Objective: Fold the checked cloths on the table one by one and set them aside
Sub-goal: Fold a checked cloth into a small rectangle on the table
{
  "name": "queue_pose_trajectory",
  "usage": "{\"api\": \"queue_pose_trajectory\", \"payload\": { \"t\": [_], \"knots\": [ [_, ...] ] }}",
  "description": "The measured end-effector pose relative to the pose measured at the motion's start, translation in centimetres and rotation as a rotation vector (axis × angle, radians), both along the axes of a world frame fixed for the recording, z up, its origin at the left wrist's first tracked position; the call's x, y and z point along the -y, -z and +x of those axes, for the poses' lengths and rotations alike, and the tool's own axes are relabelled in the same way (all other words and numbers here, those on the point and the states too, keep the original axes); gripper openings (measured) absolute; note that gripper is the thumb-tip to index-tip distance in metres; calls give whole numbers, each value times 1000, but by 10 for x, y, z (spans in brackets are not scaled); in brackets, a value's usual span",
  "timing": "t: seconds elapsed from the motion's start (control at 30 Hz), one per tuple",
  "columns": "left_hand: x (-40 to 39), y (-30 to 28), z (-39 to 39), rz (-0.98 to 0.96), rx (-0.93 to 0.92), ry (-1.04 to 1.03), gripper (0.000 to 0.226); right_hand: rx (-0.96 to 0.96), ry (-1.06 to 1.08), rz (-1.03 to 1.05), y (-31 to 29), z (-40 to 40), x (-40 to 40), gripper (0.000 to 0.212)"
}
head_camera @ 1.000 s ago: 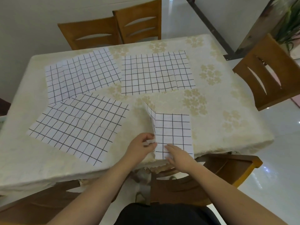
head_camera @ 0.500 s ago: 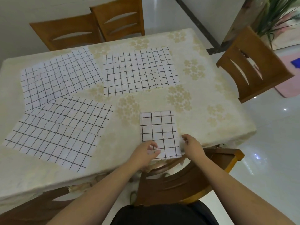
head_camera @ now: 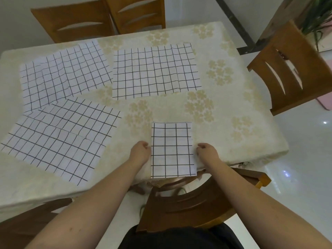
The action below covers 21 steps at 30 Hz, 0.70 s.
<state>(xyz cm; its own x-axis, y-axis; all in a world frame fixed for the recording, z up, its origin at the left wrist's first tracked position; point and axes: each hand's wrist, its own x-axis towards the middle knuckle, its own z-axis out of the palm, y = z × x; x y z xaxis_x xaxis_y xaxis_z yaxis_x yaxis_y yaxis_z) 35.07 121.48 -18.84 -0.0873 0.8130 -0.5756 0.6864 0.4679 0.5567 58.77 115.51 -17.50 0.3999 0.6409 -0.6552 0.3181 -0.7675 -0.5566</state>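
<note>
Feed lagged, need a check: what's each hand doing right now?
Left hand: pinches the left edge of the folded cloth.
Right hand: pinches the folded cloth's right edge.

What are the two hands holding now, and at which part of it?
The folded checked cloth. The left hand grips its left edge and the right hand grips its right edge, both about halfway along.

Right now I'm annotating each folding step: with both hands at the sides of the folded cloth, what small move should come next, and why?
Probably fold it once more, bringing the near edge up to the far edge. The folded cloth lies flat as a tall rectangle, its near end overhanging the table edge; the left hand and right hand grip its side edges.
</note>
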Motion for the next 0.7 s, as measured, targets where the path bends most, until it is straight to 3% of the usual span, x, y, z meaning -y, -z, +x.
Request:
{"api": "queue_pose_trajectory", "payload": {
  "t": [0.27, 0.43, 0.53, 0.6, 0.7],
  "knots": [
    [-8, 5, 19, -122, 66, -66, 42, -94, 106, -63, 5, -1, -15, 50],
    [-4, 7, 13, -101, 151, -87, 46, -169, 109, -75, 6, 3, -17, 28],
    [-3, 4, 6, -73, 209, -50, 29, -212, 96, -45, 6, 5, -18, 18],
    [-3, -2, 0, -114, 318, -55, 25, -243, 85, -9, 6, 8, -18, 16],
    [-4, -7, -9, -139, 388, -25, 38, -363, 79, 22, 2, 11, -17, 20]
  ]
}}
